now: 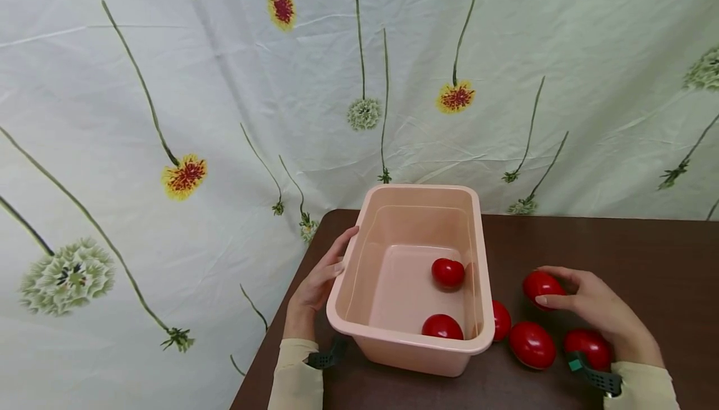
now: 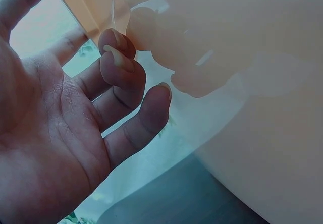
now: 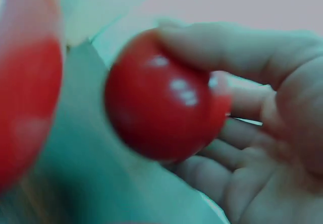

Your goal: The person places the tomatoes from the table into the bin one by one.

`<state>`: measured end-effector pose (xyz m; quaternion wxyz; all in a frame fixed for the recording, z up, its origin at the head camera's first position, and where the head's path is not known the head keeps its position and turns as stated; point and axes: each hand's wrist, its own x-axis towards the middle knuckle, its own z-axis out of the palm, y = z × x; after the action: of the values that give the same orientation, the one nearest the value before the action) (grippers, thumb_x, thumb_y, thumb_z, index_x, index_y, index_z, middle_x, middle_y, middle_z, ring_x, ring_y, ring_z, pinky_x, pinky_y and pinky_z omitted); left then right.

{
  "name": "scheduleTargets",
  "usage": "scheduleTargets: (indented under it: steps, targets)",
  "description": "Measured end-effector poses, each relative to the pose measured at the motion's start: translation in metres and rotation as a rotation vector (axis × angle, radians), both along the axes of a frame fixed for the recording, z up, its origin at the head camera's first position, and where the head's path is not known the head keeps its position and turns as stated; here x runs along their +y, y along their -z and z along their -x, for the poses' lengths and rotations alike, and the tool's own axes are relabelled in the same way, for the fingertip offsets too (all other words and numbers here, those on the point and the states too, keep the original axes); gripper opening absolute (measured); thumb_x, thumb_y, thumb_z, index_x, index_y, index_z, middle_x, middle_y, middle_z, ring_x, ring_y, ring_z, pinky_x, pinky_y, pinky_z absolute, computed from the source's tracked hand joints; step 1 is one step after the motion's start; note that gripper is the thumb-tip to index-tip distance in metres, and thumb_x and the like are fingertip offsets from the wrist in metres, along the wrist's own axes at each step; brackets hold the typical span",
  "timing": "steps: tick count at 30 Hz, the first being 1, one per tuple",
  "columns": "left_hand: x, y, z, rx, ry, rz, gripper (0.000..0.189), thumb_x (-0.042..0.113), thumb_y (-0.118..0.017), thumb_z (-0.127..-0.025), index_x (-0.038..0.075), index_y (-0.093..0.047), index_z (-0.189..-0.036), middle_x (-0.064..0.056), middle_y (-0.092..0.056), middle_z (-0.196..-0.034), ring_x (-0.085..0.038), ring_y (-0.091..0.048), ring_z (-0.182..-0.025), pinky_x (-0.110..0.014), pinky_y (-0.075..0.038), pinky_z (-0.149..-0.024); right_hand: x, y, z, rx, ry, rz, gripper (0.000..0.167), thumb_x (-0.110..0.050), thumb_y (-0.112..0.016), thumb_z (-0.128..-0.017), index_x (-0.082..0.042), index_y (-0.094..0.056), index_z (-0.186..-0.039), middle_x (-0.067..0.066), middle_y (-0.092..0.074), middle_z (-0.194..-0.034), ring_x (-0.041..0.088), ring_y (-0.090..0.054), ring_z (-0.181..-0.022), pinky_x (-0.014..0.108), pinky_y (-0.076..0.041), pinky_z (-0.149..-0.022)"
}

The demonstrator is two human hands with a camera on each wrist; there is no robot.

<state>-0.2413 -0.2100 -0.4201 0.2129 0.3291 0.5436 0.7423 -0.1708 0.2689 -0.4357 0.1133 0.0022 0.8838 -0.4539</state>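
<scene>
A pink plastic bin [image 1: 412,347] stands near the table's left edge, with one red tomato [image 1: 447,274] on its floor and another [image 1: 442,326] by its near wall. My left hand [image 1: 322,279] rests at the outside of the bin's left rim. In the left wrist view, its fingers [image 2: 118,67] are loosely bent beside the pink wall, and none reach over into the bin. To the right of the bin, my right hand [image 1: 598,307] holds a shiny red tomato [image 3: 156,100] between thumb and fingers.
Several more tomatoes lie right of the bin: one [image 1: 500,321] partly hidden by its wall, one [image 1: 532,344] in front, and one [image 1: 588,347] beneath my right wrist. A flowered cloth [image 1: 236,73] hangs behind the dark table [image 1: 663,260].
</scene>
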Motion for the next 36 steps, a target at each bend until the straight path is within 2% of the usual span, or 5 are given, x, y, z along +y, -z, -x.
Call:
scheduleTargets:
  steps: [2,9,16,23,36]
  targets:
    - [0.000,0.000,0.000,-0.008,0.004,-0.002,0.075,0.028,-0.053,-0.093,0.020,-0.013,-0.156,-0.004,-0.063,-0.120,-0.016,-0.065,-0.105,-0.031,-0.056,-0.087,-0.003,-0.004,0.000,0.039,0.054,0.048,0.079,-0.044,-0.070,-0.086,-0.004,-0.039,-0.147,0.022,-0.055,-0.135,0.026,-0.055,-0.110,0.043,-0.053,-0.084]
    - [0.000,0.000,0.002,-0.005,0.002,0.001,0.073,0.028,-0.052,-0.094,0.020,-0.014,-0.156,-0.004,-0.062,-0.122,-0.016,-0.065,-0.106,-0.031,-0.056,-0.087,-0.003,-0.018,-0.005,0.182,0.212,0.360,0.059,-0.030,-0.063,-0.094,-0.015,-0.041,-0.147,-0.031,-0.056,-0.109,-0.002,-0.049,-0.101,0.020,-0.049,-0.078]
    - [0.000,0.000,0.001,-0.004,0.009,-0.005,0.074,0.027,-0.052,-0.094,0.019,-0.012,-0.156,-0.004,-0.063,-0.122,-0.016,-0.065,-0.106,-0.031,-0.056,-0.087,-0.013,-0.033,-0.011,0.256,0.267,0.634,0.049,-0.017,-0.064,-0.093,-0.018,-0.050,-0.140,-0.023,-0.061,-0.110,0.005,-0.044,-0.104,0.017,-0.049,-0.074]
    - [0.000,0.001,0.001,-0.015,0.004,-0.007,0.074,0.027,-0.053,-0.093,0.021,-0.014,-0.156,-0.006,-0.062,-0.122,-0.016,-0.065,-0.105,-0.032,-0.056,-0.087,-0.034,-0.047,-0.012,0.291,0.245,0.651,0.048,-0.013,-0.067,-0.091,-0.017,-0.052,-0.137,-0.022,-0.064,-0.108,0.001,-0.060,-0.092,0.016,-0.052,-0.073]
    - [0.000,0.002,0.001,-0.004,0.009,-0.005,0.071,0.025,-0.048,-0.094,0.021,-0.014,-0.156,-0.004,-0.062,-0.123,-0.014,-0.065,-0.105,-0.032,-0.056,-0.087,-0.059,-0.061,-0.018,0.302,0.209,0.590,0.053,-0.013,-0.069,-0.089,-0.012,-0.050,-0.139,-0.020,-0.065,-0.108,0.003,-0.062,-0.091,0.018,-0.053,-0.073]
